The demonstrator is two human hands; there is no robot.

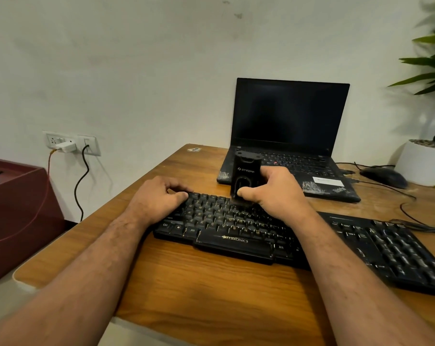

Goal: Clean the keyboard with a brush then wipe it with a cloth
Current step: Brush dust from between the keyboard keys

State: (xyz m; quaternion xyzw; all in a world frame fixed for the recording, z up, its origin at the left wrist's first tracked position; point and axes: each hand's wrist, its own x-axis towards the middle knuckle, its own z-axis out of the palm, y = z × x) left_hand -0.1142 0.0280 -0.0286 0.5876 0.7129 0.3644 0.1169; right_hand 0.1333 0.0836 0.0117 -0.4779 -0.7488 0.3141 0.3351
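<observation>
A black keyboard lies across the wooden desk. My right hand grips a black block-shaped brush held upright, its bristles touching the upper key rows near the middle. My left hand rests on the keyboard's far left corner, fingers curled over the edge and thumb on the keys. No cloth is in view.
An open black laptop with a dark screen stands behind the keyboard. A black mouse and cables lie at the right, beside a white plant pot. A dark red cabinet stands left of the desk under a wall socket.
</observation>
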